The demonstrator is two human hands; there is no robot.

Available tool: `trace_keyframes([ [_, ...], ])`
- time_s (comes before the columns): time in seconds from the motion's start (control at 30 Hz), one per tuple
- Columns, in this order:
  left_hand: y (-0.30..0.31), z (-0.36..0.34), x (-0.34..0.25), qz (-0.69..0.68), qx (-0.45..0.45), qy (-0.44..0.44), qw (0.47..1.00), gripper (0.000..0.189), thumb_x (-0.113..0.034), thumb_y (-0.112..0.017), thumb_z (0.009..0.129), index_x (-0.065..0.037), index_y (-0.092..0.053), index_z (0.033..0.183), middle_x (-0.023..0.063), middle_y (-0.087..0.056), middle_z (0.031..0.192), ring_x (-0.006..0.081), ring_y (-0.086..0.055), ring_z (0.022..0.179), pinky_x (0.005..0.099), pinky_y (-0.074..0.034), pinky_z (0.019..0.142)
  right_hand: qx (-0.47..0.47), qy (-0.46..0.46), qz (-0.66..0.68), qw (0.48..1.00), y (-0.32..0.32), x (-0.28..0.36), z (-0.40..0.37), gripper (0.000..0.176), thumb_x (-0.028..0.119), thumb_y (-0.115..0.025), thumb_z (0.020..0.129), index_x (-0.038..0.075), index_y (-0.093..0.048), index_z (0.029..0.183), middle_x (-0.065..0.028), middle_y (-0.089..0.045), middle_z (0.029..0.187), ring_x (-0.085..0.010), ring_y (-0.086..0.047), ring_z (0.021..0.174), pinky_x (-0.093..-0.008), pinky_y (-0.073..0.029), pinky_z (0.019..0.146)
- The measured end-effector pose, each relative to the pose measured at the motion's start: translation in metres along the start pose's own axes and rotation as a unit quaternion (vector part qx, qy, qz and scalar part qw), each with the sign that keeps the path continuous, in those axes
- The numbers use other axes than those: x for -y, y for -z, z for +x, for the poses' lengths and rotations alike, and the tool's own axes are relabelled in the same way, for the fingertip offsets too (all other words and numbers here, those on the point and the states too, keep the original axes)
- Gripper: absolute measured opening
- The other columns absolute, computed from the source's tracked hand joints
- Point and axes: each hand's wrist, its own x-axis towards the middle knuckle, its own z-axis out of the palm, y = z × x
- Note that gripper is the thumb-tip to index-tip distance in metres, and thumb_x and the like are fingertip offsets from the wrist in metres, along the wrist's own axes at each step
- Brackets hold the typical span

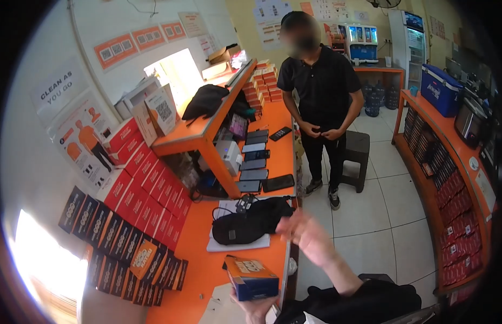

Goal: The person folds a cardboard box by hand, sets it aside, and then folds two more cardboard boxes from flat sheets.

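My left hand point(254, 309) comes up from the bottom edge with its fingers around an orange and dark blue cardboard box point(255, 288), held over the front of the orange counter point(199, 216). My right hand point(307, 237) is raised to the right of the counter edge, its fingers apart and slightly blurred, with nothing in it. Just beyond it a black bag point(245, 227) lies on white papers point(237, 245) on the counter.
Several phones point(255, 162) lie in rows farther along the counter. Stacked red boxes point(148, 200) and dark boxes point(113, 237) line the left wall. A person in black point(318, 81) stands ahead beside a dark stool point(356, 159). An orange shelf unit point(450, 162) runs along the right.
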Motion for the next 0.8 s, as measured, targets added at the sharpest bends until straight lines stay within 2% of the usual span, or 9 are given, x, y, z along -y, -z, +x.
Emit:
trace_keyframes([
  [0.07, 0.006, 0.0, -0.008, -0.051, -0.008, 0.003, 0.999, 0.083, -0.074, -0.037, 0.066, -0.017, -0.05, 0.126, 0.0113, -0.05, 0.123, 0.0286, -0.047, 0.11, 0.053, -0.034, 0.087, 0.291, 0.012, 0.183, 0.939, -0.011, 0.037, -0.001, 0.032, 0.033, -0.058, 0.09, 0.004, -0.061, 0.105, -0.0142, -0.059, 0.102, -0.0249, -0.059, 0.094, -0.0376, -0.046, 0.081],
  [0.13, -0.018, -0.007, -0.012, -0.019, -0.066, -0.033, 0.997, 0.083, -0.074, -0.037, 0.067, -0.017, -0.049, 0.126, 0.0111, -0.051, 0.122, 0.0284, -0.047, 0.11, 0.0521, -0.034, 0.086, 0.749, 0.013, 0.209, 0.628, -0.041, 0.053, 0.002, 0.038, 0.038, -0.056, 0.091, 0.001, -0.063, 0.092, -0.0124, -0.058, 0.08, -0.0258, -0.058, 0.074, -0.0368, -0.046, 0.07],
  [0.33, -0.037, -0.017, -0.002, 0.062, -0.017, -0.101, 0.993, 0.081, -0.072, -0.042, 0.067, -0.017, -0.049, 0.126, 0.0118, -0.051, 0.124, 0.03, -0.047, 0.113, 0.0517, -0.035, 0.093, 0.768, 0.027, 0.041, 0.639, -0.028, 0.052, -0.007, 0.043, 0.043, -0.05, 0.093, 0.003, -0.065, 0.088, -0.0072, -0.052, 0.066, -0.0234, -0.052, 0.056, -0.0372, -0.047, 0.06],
  [0.43, -0.028, -0.02, 0.006, 0.062, 0.051, -0.074, 0.994, 0.082, -0.069, -0.046, 0.067, -0.017, -0.044, 0.13, 0.0134, -0.049, 0.129, 0.032, -0.045, 0.118, 0.0542, -0.033, 0.098, 0.364, -0.095, -0.132, 0.917, -0.01, 0.031, -0.011, 0.049, 0.046, -0.052, 0.091, -0.001, -0.061, 0.1, -0.0186, -0.06, 0.106, -0.0304, -0.06, 0.093, -0.0387, -0.049, 0.077],
  [0.53, -0.009, -0.019, 0.025, 0.046, 0.12, 0.008, 0.992, 0.083, -0.052, -0.055, 0.072, -0.011, -0.03, 0.14, 0.0171, -0.042, 0.133, 0.0329, -0.041, 0.122, 0.0516, -0.032, 0.101, 0.125, -0.026, -0.37, 0.92, 0.014, -0.054, -0.01, 0.053, 0.048, -0.053, 0.089, 0.005, -0.053, 0.12, -0.0212, -0.039, 0.133, -0.0326, -0.039, 0.123, -0.0413, -0.035, 0.099],
  [0.57, 0.023, -0.012, 0.035, 0.299, 0.082, -0.194, 0.931, 0.068, -0.038, -0.055, 0.077, -0.007, -0.035, 0.134, 0.0163, -0.047, 0.125, 0.0301, -0.046, 0.115, 0.046, -0.036, 0.097, 0.116, -0.052, -0.42, 0.899, 0.021, -0.073, -0.022, 0.053, 0.047, -0.055, 0.088, 0.007, -0.052, 0.123, -0.0207, -0.036, 0.133, -0.0325, -0.035, 0.124, -0.0409, -0.032, 0.1],
  [0.63, 0.109, 0.012, 0.048, 0.679, -0.014, -0.522, 0.516, 0.038, -0.011, -0.056, 0.089, 0.001, -0.044, 0.123, 0.0147, -0.057, 0.109, 0.0244, -0.057, 0.101, 0.0348, -0.045, 0.088, 0.108, -0.074, -0.501, 0.856, 0.023, -0.086, -0.034, 0.055, 0.048, -0.058, 0.085, 0.011, -0.052, 0.125, -0.0213, -0.034, 0.132, -0.0342, -0.03, 0.126, -0.0421, -0.029, 0.103],
  [0.73, -0.01, -0.027, 0.027, 0.337, -0.013, -0.204, 0.919, 0.084, -0.033, -0.063, 0.071, -0.014, -0.025, 0.143, 0.0171, -0.034, 0.14, 0.0371, -0.037, 0.126, 0.0492, -0.031, 0.106, 0.095, -0.091, -0.564, 0.815, 0.02, -0.089, -0.062, 0.058, 0.051, -0.064, 0.078, 0.015, -0.054, 0.123, -0.0214, -0.036, 0.126, -0.0368, -0.028, 0.125, -0.046, -0.025, 0.104],
  [0.8, -0.003, -0.015, 0.032, 0.503, -0.037, -0.341, 0.793, 0.084, -0.022, -0.065, 0.07, -0.011, -0.025, 0.143, 0.0213, -0.035, 0.135, 0.0351, -0.038, 0.123, 0.0457, -0.034, 0.102, 0.08, -0.104, -0.568, 0.813, 0.021, -0.108, -0.073, 0.06, 0.05, -0.068, 0.075, 0.014, -0.055, 0.121, -0.0174, -0.04, 0.12, -0.0349, -0.028, 0.123, -0.0474, -0.021, 0.105],
])
